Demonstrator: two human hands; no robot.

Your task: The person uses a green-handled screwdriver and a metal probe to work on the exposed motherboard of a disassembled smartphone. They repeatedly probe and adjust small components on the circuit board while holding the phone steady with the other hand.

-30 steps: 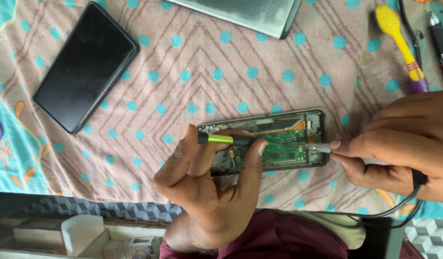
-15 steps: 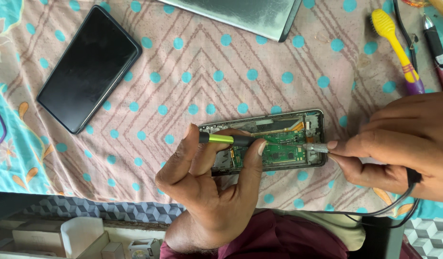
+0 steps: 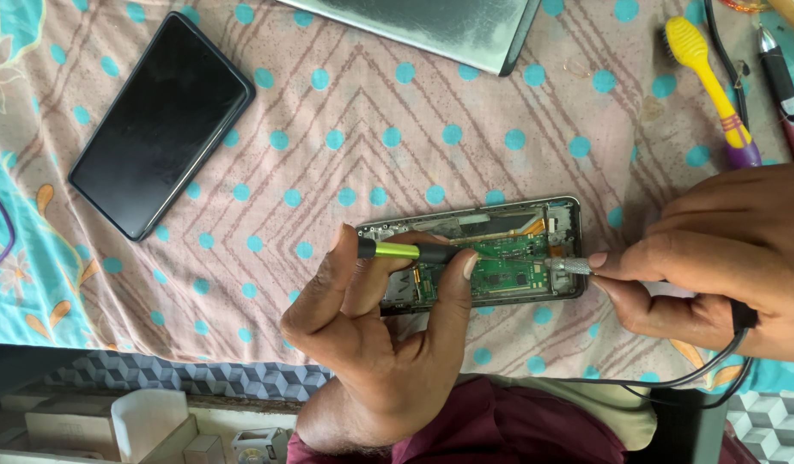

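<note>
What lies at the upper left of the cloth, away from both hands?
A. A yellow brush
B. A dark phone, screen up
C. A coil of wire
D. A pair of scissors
B: a dark phone lies flat on the dotted cloth, clear of both hands; the yellow brush is at the upper right.

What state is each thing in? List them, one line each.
Opened phone: back off, green circuit board exposed.
Black phone: intact, screen dark.
Left hand: pinching a green-handled tool over the board.
Right hand: gripping a corded metal-tipped tool at the board's edge.
Yellow brush: lying unused.
</note>
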